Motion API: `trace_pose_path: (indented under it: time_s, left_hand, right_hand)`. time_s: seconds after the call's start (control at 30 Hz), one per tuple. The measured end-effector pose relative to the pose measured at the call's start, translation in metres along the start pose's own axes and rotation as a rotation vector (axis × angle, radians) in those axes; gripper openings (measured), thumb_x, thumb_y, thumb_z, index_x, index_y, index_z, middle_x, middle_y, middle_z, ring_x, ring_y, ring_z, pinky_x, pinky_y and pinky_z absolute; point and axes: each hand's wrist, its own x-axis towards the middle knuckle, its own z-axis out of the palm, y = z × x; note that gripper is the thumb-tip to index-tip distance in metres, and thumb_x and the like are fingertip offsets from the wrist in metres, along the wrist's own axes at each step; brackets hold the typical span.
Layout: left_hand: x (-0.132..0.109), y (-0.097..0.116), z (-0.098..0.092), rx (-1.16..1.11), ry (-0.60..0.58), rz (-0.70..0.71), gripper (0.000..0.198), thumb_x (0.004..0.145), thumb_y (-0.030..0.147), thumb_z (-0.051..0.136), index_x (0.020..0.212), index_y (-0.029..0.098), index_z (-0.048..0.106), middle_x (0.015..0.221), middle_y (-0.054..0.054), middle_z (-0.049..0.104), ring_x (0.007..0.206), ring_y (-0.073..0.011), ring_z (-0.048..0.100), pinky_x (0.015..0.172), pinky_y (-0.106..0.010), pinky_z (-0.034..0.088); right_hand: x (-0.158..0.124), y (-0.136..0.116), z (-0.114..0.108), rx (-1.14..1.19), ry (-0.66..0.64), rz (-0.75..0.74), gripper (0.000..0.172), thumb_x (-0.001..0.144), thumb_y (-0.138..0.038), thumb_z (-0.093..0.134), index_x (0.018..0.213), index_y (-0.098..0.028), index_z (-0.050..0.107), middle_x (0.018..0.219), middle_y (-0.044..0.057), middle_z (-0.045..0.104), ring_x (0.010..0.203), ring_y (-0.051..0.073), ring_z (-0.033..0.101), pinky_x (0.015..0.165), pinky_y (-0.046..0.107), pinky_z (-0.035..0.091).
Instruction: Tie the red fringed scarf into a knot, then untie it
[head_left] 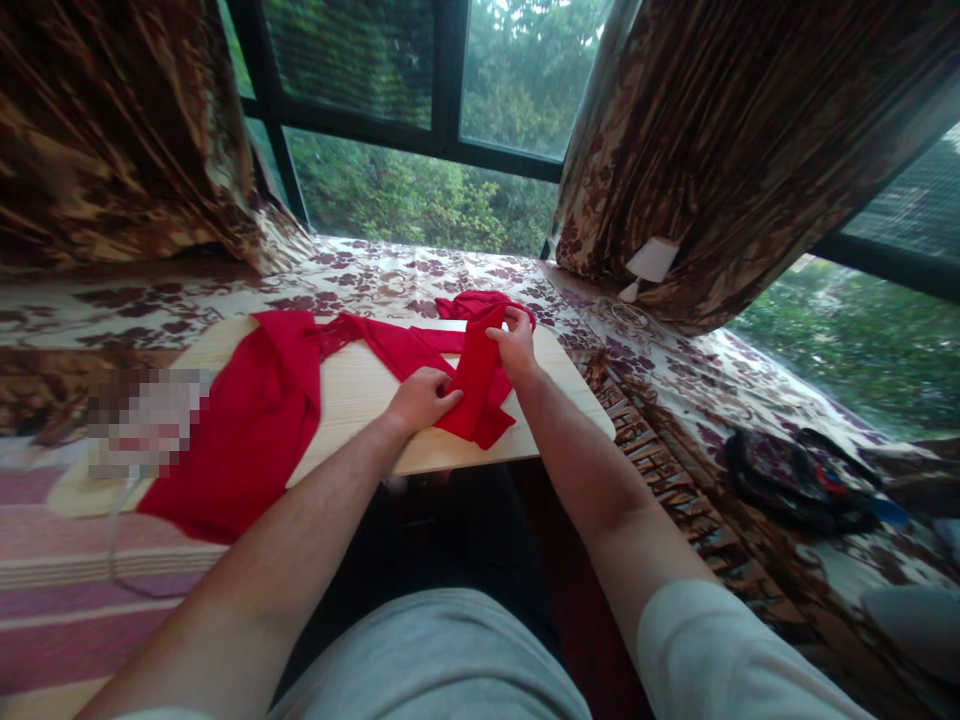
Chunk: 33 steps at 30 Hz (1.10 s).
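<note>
A long red scarf lies partly folded into a narrow strip on a pale wooden board. At the strip's near left edge, my left hand has its fingers curled and its thumb pressed on the fabric. My right hand pinches the far end of the same strip, fingers bent over it. Fringe shows near the back of the board, beside a wide spread of red cloth that drapes over the board's left part. Whether this is one piece with the strip, I cannot tell. More red fabric bunches behind my right hand.
A blurred-out item with a cable stands on the board's left end. Past the board is a floral-covered window ledge bearing a small white lamp. A dark bag lies at right; striped bedding is at left.
</note>
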Motion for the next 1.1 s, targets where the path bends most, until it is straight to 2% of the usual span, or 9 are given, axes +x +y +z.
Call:
trace_pose_path:
  time_s: [0.07, 0.13, 0.33, 0.43, 0.57, 0.67, 0.8, 0.97, 1.1]
  left_hand:
    - [0.0, -0.001, 0.001, 0.004, 0.001, 0.008, 0.029, 0.084, 0.043, 0.061, 0.066, 0.022, 0.052, 0.074, -0.005, 0.059, 0.078, -0.0212, 0.054, 0.073, -0.035, 0.042]
    - [0.0, -0.003, 0.002, 0.005, 0.003, 0.024, 0.029, 0.084, 0.044, 0.061, 0.067, 0.022, 0.051, 0.074, -0.004, 0.058, 0.077, -0.0212, 0.053, 0.073, -0.035, 0.041]
    - [0.001, -0.006, 0.004, 0.002, -0.009, 0.03, 0.032, 0.085, 0.044, 0.06, 0.066, 0.023, 0.046, 0.07, -0.003, 0.054, 0.073, -0.0202, 0.05, 0.069, -0.035, 0.038]
    - [0.001, -0.005, 0.003, 0.001, -0.017, 0.029, 0.031, 0.084, 0.045, 0.06, 0.067, 0.022, 0.049, 0.072, -0.004, 0.056, 0.076, -0.0206, 0.051, 0.071, -0.035, 0.04]
    - [0.001, -0.004, 0.004, 0.019, -0.026, 0.018, 0.029, 0.084, 0.046, 0.06, 0.07, 0.022, 0.054, 0.076, -0.005, 0.059, 0.08, -0.0223, 0.053, 0.075, -0.036, 0.042]
    - [0.002, -0.005, 0.004, 0.031, -0.02, 0.026, 0.028, 0.084, 0.047, 0.061, 0.07, 0.022, 0.054, 0.077, -0.005, 0.059, 0.08, -0.0228, 0.054, 0.075, -0.036, 0.042]
    - [0.002, -0.005, 0.004, 0.03, -0.025, 0.013, 0.029, 0.083, 0.047, 0.062, 0.071, 0.022, 0.054, 0.078, -0.005, 0.06, 0.082, -0.0232, 0.054, 0.076, -0.037, 0.042]
    - [0.002, -0.004, 0.003, 0.009, -0.024, 0.012, 0.029, 0.083, 0.046, 0.062, 0.069, 0.022, 0.053, 0.076, -0.005, 0.059, 0.079, -0.0223, 0.053, 0.075, -0.036, 0.041]
    - [0.001, -0.003, 0.003, 0.001, -0.02, 0.023, 0.029, 0.083, 0.044, 0.062, 0.068, 0.022, 0.051, 0.074, -0.004, 0.057, 0.077, -0.0215, 0.052, 0.072, -0.035, 0.041]
  right_hand:
    - [0.006, 0.003, 0.0, 0.049, 0.04, 0.03, 0.084, 0.06, -0.016, 0.064, 0.141, -0.021, 0.041, 0.111, 0.004, 0.066, 0.089, 0.017, 0.066, 0.075, 0.03, 0.057]
    - [0.012, 0.004, 0.0, 0.053, 0.01, 0.051, 0.088, 0.061, -0.017, 0.064, 0.145, -0.023, 0.039, 0.106, 0.001, 0.068, 0.083, 0.016, 0.066, 0.072, 0.03, 0.057]
    - [0.033, -0.01, 0.007, -0.063, -0.117, -0.108, 0.072, 0.066, -0.016, 0.058, 0.138, -0.018, 0.055, 0.106, 0.003, 0.07, 0.088, 0.018, 0.067, 0.078, 0.032, 0.057]
    - [0.041, -0.007, 0.005, -0.264, -0.103, -0.138, 0.067, 0.062, -0.011, 0.058, 0.129, -0.014, 0.062, 0.113, 0.007, 0.071, 0.097, 0.021, 0.067, 0.087, 0.036, 0.055]
    - [0.042, 0.012, -0.01, -0.639, -0.061, -0.09, 0.06, 0.055, -0.005, 0.058, 0.113, -0.011, 0.07, 0.115, 0.012, 0.071, 0.113, 0.027, 0.064, 0.104, 0.04, 0.046]
    - [0.04, 0.023, -0.02, -0.729, -0.037, -0.053, 0.058, 0.055, -0.005, 0.059, 0.111, -0.011, 0.071, 0.114, 0.012, 0.071, 0.116, 0.028, 0.063, 0.107, 0.041, 0.043]
    - [0.04, 0.021, -0.023, -0.604, -0.041, -0.053, 0.06, 0.054, -0.006, 0.06, 0.113, -0.013, 0.069, 0.116, 0.009, 0.071, 0.112, 0.026, 0.064, 0.102, 0.041, 0.047]
    - [0.043, 0.0, -0.01, -0.277, -0.07, -0.107, 0.062, 0.059, -0.01, 0.062, 0.12, -0.012, 0.067, 0.115, 0.008, 0.07, 0.105, 0.022, 0.065, 0.095, 0.037, 0.052]
    - [0.043, 0.001, -0.002, -0.097, -0.046, -0.04, 0.062, 0.066, -0.018, 0.063, 0.128, -0.015, 0.062, 0.11, 0.006, 0.071, 0.093, 0.019, 0.068, 0.083, 0.036, 0.057]
